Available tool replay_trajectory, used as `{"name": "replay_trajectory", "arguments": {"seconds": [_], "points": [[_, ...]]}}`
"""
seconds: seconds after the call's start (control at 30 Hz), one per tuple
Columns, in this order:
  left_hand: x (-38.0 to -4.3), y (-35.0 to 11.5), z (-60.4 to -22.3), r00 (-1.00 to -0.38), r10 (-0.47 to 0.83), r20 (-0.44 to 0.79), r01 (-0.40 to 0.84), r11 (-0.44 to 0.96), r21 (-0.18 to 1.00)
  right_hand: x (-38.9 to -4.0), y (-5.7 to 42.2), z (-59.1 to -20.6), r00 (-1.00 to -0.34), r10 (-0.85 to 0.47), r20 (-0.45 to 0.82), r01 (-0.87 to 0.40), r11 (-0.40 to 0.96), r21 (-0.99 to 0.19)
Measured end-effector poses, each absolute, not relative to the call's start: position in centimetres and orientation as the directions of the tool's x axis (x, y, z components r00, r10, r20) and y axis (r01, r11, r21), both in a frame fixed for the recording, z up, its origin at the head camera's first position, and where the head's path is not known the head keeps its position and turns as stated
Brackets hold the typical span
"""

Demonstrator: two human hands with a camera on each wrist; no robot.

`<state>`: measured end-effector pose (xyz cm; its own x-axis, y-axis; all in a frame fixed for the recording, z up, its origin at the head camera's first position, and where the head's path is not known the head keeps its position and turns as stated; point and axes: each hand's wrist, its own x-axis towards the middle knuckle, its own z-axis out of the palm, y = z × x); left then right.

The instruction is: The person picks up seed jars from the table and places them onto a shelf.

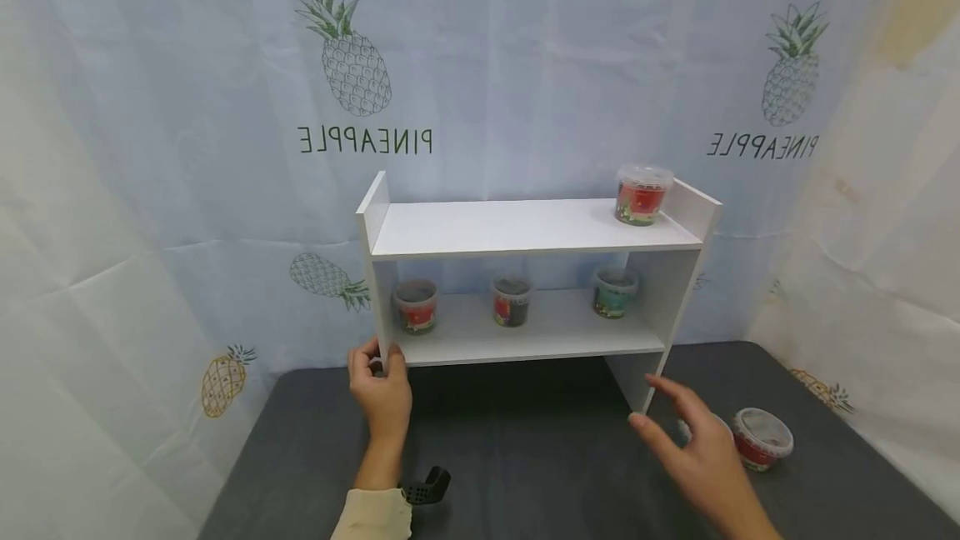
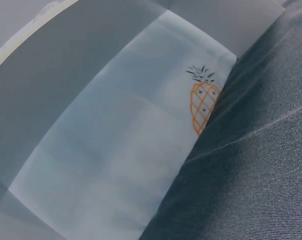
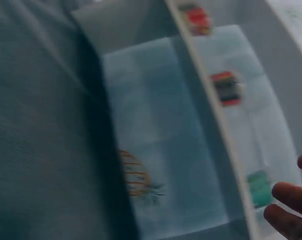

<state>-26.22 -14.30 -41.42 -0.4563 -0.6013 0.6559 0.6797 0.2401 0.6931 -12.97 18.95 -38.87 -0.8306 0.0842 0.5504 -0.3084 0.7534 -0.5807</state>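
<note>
A white two-tier shelf (image 1: 517, 352) stands on the dark table in the head view. My left hand (image 1: 384, 398) grips the lower part of its left side panel, thumb on one side and fingers on the other. Beside the lower end of the right side panel is my right hand (image 1: 693, 448), its fingers spread and nothing held; contact with the panel cannot be made out. On the lower tier stand a red-labelled tub (image 1: 417, 317), a red-and-dark tub (image 1: 512, 311) and a green-labelled tub (image 1: 613, 300). Another red-labelled tub (image 1: 640, 198) sits at the upper tier's right end.
Right of the shelf on the dark tabletop (image 1: 517, 457) lies a tilted red tub (image 1: 761, 440), with another tub partly hidden behind my right hand. A pineapple-print curtain (image 1: 525, 90) hangs behind, and pale cloth (image 1: 90, 340) borders the left side.
</note>
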Motion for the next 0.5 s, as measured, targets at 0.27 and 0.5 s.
{"name": "replay_trajectory", "arguments": {"seconds": [0.27,0.5], "points": [[-26.3,-14.4,-41.4,-0.461,-0.606,0.648,0.662,0.252,0.706,-12.8,16.1,-45.6,-0.931,-0.165,0.325,-0.332,0.751,-0.571],[-26.5,-14.3,-41.4,-0.452,-0.608,0.652,0.66,0.263,0.704,-13.8,16.6,-51.2,-0.926,-0.334,0.174,-0.374,0.757,-0.536]]}}
